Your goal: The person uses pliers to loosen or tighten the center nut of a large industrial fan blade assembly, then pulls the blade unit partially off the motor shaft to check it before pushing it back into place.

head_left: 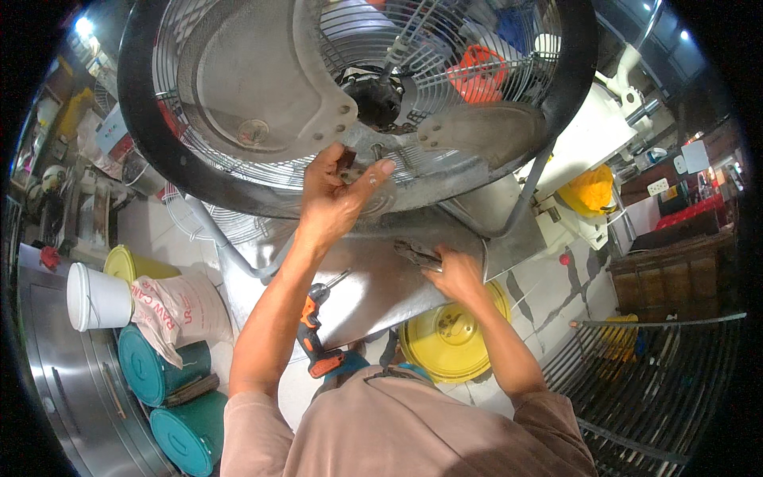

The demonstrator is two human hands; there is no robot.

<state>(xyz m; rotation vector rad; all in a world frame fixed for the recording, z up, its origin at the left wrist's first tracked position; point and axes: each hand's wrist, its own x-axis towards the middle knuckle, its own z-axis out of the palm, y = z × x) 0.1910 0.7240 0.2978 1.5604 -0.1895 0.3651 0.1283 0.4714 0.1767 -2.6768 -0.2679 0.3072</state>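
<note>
A large fan with a black ring (pixel 133 103) and a wire guard (pixel 373 36) fills the upper view. Grey blades, a big left blade (pixel 246 71) and a smaller right blade (pixel 485 131), show in front of its dark motor (pixel 377 97). My left hand (pixel 330 195) is at the hub below the motor, its fingers curled on a small rusty metal piece (pixel 346 158), thumb raised beside a bolt (pixel 378 151). My right hand (pixel 458 277) grips pliers (pixel 417 254) by the handles over the metal tabletop (pixel 373 230), apart from the fan.
An orange-and-black cordless screwdriver (pixel 311 330) lies near my body. Below are a yellow lid (pixel 445 342), a white bucket (pixel 95 296), green-lidded tubs (pixel 147 366) and a sack (pixel 187 310). A dark slatted rack (pixel 652 381) stands right; the fan's tubular stand (pixel 520 199) meets the tabletop.
</note>
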